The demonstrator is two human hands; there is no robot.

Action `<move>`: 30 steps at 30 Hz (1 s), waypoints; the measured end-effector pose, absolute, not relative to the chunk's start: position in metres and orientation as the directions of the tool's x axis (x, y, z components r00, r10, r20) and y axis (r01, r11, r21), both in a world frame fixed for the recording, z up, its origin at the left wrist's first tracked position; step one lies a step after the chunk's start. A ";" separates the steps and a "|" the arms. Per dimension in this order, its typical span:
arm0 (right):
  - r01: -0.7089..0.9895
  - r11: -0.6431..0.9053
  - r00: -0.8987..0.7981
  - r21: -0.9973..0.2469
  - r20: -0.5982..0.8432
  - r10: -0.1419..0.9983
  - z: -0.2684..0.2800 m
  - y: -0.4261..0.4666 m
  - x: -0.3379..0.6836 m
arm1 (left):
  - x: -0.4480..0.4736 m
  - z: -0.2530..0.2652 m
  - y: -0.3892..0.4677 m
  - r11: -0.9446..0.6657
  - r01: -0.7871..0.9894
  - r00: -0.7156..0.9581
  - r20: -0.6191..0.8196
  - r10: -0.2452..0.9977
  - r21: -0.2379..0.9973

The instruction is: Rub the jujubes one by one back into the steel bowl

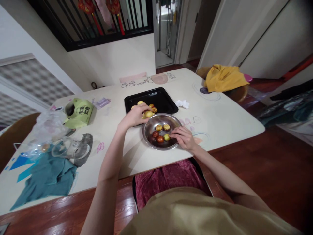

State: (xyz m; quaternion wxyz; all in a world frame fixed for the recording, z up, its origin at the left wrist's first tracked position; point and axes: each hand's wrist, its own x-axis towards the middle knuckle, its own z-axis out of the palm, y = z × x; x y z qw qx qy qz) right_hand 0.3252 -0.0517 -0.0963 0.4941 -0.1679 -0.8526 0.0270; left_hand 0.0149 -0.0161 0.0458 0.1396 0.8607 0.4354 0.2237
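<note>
A steel bowl stands near the table's front edge and holds several small round fruits, some red, some yellow; I cannot make out their exact kind. My right hand reaches over the bowl's right side, its closed fingertips on a yellow-green fruit. Behind the bowl, partly overlapped by it, lies a black baking tray with more small fruits toward its front. My left hand is at the tray's front left, fingers curled round a yellow fruit. Its thumb side is partly hidden.
A crumpled white tissue lies right of the tray. On the left are a green visor, a clear plastic bag, a transparent container and a teal cloth. Yellow clothing drapes over a chair at right.
</note>
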 end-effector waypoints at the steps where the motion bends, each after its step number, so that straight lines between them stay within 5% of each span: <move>1: 0.256 0.943 -0.455 -0.212 0.834 0.311 -0.096 -0.052 0.325 | 0.021 0.047 -0.020 -0.607 0.668 0.560 0.246 0.791 0.429; 9: 0.255 0.940 -0.468 -0.229 0.821 0.327 -0.093 -0.053 0.324 | 0.064 0.034 -0.034 -0.695 0.573 0.768 0.011 0.640 0.434; 30: 0.254 0.947 -0.476 -0.197 0.827 0.300 -0.089 -0.054 0.324 | 0.089 0.019 -0.043 -0.672 0.733 0.680 -0.139 0.720 0.107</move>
